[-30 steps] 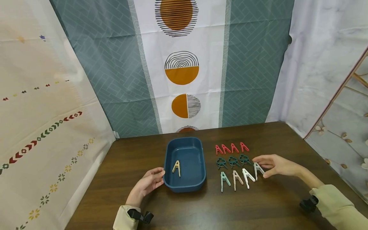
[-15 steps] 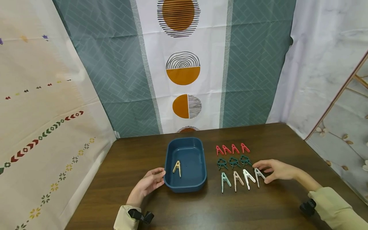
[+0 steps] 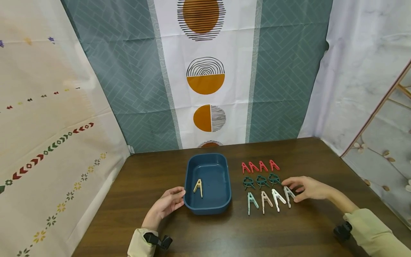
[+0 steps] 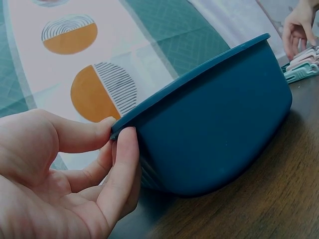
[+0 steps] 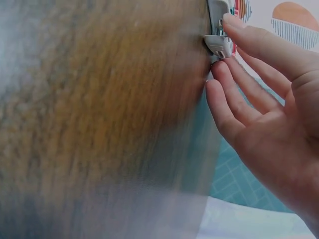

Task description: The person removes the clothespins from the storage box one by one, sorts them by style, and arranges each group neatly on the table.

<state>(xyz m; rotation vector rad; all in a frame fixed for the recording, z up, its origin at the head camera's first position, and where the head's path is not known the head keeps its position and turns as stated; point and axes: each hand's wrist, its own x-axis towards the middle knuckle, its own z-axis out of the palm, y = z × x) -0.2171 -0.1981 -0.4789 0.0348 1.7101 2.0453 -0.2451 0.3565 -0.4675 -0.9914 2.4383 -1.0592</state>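
My left hand [image 3: 163, 205] pinches the left rim of a blue plastic basin [image 4: 214, 119] between thumb and fingers. Inside the basin lies one pale yellow clothespin [image 3: 199, 182]. On the right, my right hand [image 3: 309, 188] has thumb and fingertips at a grey clothespin [image 3: 287, 192], the last in the front row; in the right wrist view the thumb presses on this grey clothespin [image 5: 219, 45], its other fingers extended below. To its left lie a white clothespin [image 3: 275, 197], a beige one [image 3: 263, 200] and a mint one [image 3: 248, 200].
Behind the front row are three dark green round-jawed clips [image 3: 248, 182] and a back row of several red clothespins [image 3: 244, 166]. All lie on a dark wooden table [image 3: 205, 235]. A patterned curtain [image 3: 205, 46] hangs at the table's far edge.
The grey clothespin has shifted slightly toward the table's front, level with its row, and then a little back, with my right hand at it. My left hand stays on the basin rim.
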